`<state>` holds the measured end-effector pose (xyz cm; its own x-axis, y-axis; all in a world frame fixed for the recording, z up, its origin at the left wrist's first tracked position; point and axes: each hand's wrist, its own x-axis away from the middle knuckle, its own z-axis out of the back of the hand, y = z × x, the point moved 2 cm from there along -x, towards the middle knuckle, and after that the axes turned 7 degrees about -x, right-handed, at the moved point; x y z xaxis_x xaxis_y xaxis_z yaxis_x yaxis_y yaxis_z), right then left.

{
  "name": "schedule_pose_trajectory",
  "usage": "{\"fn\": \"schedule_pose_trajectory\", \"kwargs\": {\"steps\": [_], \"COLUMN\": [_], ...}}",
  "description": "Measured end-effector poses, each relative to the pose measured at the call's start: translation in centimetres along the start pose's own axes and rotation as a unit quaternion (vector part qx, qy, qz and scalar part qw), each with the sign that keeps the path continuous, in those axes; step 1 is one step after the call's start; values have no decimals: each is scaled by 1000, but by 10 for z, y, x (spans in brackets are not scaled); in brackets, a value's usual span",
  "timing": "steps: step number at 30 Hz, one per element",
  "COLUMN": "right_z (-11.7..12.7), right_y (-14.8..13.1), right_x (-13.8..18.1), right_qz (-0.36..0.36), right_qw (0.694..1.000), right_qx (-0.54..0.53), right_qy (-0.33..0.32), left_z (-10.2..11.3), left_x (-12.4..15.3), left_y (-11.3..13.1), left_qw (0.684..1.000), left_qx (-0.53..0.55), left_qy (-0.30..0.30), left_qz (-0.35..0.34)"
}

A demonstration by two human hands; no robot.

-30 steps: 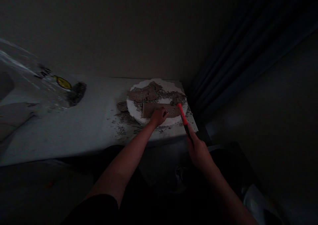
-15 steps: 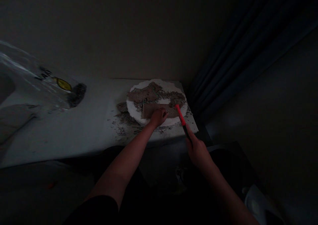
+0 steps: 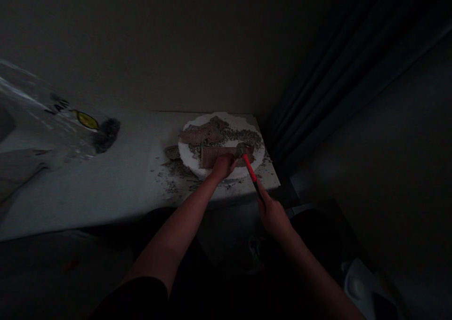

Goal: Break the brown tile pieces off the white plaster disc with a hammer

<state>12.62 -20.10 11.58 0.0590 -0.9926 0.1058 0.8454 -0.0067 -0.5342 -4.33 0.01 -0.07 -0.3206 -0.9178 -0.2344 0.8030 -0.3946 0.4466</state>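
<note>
My right hand (image 3: 274,217) is wrapped round the black grip of a hammer (image 3: 249,168) with a red shaft. Its dusty, rounded head lies over the right part of a flat brown slab (image 3: 209,157) with a textured face. On the same slab rests my left hand (image 3: 222,166), closed, close beside the hammer head; what its fingers hold, if anything, is too dark to make out. Under the slab is a round white board (image 3: 189,157) with a ragged rim. Broken brown pieces (image 3: 198,135) and crumbled grey bits (image 3: 243,135) lie on its far side.
A clear plastic bag (image 3: 67,115) with a yellow mark and dark contents is at the left on the pale table (image 3: 130,179). Rubble (image 3: 173,153) is scattered beside the board. Dark curtains (image 3: 328,75) hang at the right, against the wall.
The hammer head has moved left along the slab, nearer my left hand, and my right hand has shifted left with it. My left hand stays on the slab.
</note>
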Motion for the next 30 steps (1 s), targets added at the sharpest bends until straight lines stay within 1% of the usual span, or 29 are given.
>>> {"fn": "schedule_pose_trajectory", "kwargs": {"steps": [4,9,13,14,18,23,28,30], "right_z": [2,-2,0,0,2,5,0,3], "right_y": [-2,2,2,2,4,6,7,6], "right_x": [0,0,0,0,-2,-2,0,1], "right_qz": [14,-4,14,13,-15,8,-3,11], "right_qw": [1000,1000,999,999,999,999,999,1000], "right_qx": [-3,16,4,9,37,21,33,25], "right_qy": [25,-7,32,31,-7,24,-17,-9], "left_z": [1,0,1,2,4,0,-1,0], "left_x": [-1,-2,-1,0,1,-1,-1,-1], "left_y": [0,0,1,2,3,1,2,3], "left_qw": [1000,1000,1000,1000,1000,1000,999,999], "left_qx": [8,-4,-7,-8,-11,-16,-29,-26], "left_qy": [-6,-10,-10,-9,-2,-12,-7,-8], "left_qz": [-6,4,-3,-7,-6,2,-14,-16]}}
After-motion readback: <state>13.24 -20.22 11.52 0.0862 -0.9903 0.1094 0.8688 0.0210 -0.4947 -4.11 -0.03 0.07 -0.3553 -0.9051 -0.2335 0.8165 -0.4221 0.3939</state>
